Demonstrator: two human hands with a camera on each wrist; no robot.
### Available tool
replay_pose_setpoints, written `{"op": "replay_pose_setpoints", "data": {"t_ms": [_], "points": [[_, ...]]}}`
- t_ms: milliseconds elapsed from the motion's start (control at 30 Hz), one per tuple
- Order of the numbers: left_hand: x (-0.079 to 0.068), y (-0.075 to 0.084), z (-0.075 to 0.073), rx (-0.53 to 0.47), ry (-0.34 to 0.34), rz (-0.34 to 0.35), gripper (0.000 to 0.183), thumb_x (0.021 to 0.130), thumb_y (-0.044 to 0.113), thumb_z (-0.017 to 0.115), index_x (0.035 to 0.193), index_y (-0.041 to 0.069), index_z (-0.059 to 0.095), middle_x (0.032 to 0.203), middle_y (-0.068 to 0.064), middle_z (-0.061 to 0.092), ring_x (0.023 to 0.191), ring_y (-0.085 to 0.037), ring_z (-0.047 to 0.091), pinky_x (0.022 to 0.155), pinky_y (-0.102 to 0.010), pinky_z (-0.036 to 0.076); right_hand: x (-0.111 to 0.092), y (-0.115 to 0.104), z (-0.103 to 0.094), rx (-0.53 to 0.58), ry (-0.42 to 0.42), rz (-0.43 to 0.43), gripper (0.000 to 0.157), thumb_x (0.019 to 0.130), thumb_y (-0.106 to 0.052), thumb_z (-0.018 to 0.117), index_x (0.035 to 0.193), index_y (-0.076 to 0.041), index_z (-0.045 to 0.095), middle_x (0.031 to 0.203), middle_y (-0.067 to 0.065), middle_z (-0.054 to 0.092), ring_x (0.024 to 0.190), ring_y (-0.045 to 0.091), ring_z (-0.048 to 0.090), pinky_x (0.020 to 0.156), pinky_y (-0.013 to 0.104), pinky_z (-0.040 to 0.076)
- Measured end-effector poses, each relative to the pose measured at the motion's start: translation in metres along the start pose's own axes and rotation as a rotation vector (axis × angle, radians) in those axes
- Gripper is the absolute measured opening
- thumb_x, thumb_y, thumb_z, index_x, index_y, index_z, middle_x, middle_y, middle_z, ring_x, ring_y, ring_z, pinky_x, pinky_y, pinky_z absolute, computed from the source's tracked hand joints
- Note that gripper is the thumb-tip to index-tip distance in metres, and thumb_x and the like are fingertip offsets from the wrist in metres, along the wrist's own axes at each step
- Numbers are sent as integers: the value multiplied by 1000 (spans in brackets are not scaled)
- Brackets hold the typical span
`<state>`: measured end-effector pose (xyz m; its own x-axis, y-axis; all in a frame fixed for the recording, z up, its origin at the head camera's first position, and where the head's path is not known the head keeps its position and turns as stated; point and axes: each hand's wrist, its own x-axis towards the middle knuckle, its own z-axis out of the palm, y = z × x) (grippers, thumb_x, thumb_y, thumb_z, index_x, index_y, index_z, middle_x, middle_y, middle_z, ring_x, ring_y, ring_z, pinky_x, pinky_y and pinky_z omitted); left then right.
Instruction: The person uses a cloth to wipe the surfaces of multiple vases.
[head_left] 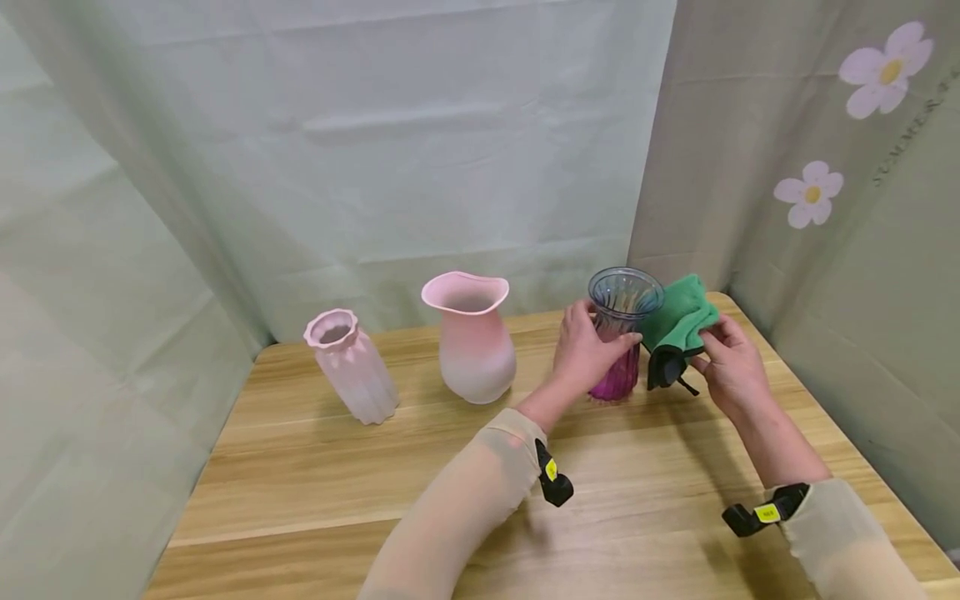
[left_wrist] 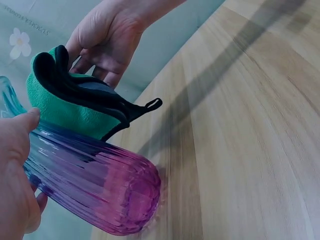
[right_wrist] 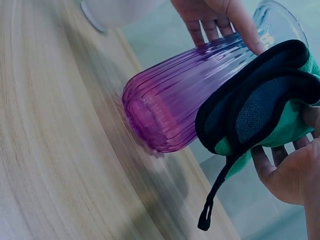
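Note:
A ribbed glass vase (head_left: 617, 379), blue at the rim and purple-pink at the base, is upright at the table's back right. My left hand (head_left: 587, 352) grips its side, thumb on the near face and fingers round the left. A folded green cloth (head_left: 681, 312) with black edging and a black hanging loop (left_wrist: 155, 104) lies against the vase's right side. My right hand (head_left: 731, 367) pinches that cloth from the right; some of its fingers are hidden behind the fabric. In the right wrist view, the cloth's dark underside (right_wrist: 260, 107) covers part of the glass.
A pink-to-white vase (head_left: 477, 358) with a wavy rim stands left of the glass one. Farther left is a pale pink fluted vase (head_left: 356, 375). All are on a wooden table (head_left: 300, 500), with curtains (head_left: 450, 150) hanging behind and at both sides.

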<state>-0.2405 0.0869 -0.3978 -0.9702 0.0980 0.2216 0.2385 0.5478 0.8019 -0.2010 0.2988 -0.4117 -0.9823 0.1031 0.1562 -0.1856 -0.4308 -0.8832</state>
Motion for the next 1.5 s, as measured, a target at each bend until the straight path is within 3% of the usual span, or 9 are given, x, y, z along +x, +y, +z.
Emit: {"op": "replay_pose_setpoints", "data": {"t_ms": [133,267,600,767,1100,1333,1500], "points": [[1,0,0,-2,10,-11,78,82,52,84,138,13,47,128,-2,52,118,-17,52,97,-35,50,1,2,1,-1,2,-4,23,103,-1,59,119,-15,68,114,-3,64,103,9,61,79,27,57],[3,-5,-5,-28,-34,10,75,84,50,83,138,12,48,129,-2,53,119,-17,54,99,-35,50,1,2,2,1,0,-7,22,103,-2,59,119,-15,68,113,-4,64,103,9,61,79,27,57],[16,-20,-27,-210,-296,152,60,94,32,77,145,15,52,140,-4,58,132,-16,52,110,-36,43,1,2,3,-19,-2,-1,23,103,-1,59,118,-16,68,113,-4,64,103,8,61,80,26,57],[21,-26,-30,-282,-373,182,60,97,24,74,150,15,48,145,-6,57,135,-19,52,109,-36,45,2,3,5,-47,-14,-10,21,103,-3,59,118,-16,67,114,-4,64,104,9,61,81,26,57],[23,-27,-32,-284,-394,178,59,97,27,73,150,18,49,147,-4,56,137,-18,49,110,-36,43,12,0,24,-124,-49,-50,22,103,0,56,116,-15,66,110,-2,65,93,8,64,77,21,57],[23,-26,-33,-263,-406,184,61,98,29,73,152,15,47,149,-4,54,138,-17,48,110,-36,43,15,-1,33,-187,-172,-121,41,106,-4,55,145,-15,51,121,3,60,100,9,63,77,23,57],[23,-27,-34,-247,-407,186,62,98,33,72,152,17,47,150,-3,53,138,-18,48,110,-37,44,13,-3,33,-177,-194,-97,37,107,-10,55,144,-15,52,125,5,55,98,10,61,77,23,57]]}}
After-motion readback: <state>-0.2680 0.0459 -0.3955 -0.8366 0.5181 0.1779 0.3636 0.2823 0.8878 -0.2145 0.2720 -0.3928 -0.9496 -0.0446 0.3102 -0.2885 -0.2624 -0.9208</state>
